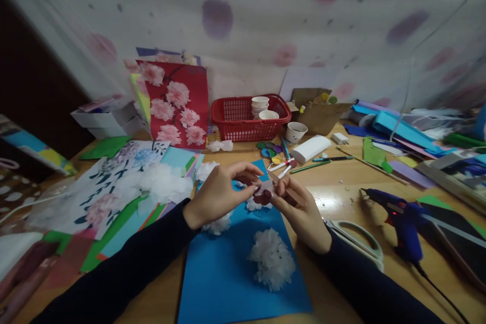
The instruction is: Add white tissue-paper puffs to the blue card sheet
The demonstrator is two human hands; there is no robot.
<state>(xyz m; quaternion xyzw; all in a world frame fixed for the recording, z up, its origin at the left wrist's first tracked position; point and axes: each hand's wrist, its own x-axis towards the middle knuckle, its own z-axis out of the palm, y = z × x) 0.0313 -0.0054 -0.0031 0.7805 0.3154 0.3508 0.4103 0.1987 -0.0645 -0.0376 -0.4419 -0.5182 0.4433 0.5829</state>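
Wooden bench [341,193], cluttered. Left hand [216,193] and right hand [306,215]: fingers pinching thin tissue [265,187] between them, over blue card [216,278]; white flower [272,259] nearer the wearer than the fingers. Light, small tugs should spare it tearing.

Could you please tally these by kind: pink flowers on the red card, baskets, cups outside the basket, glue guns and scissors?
Pink flowers on the red card: 6
Basket: 1
Cup outside the basket: 1
Glue gun: 1
Pair of scissors: 1
Total: 10
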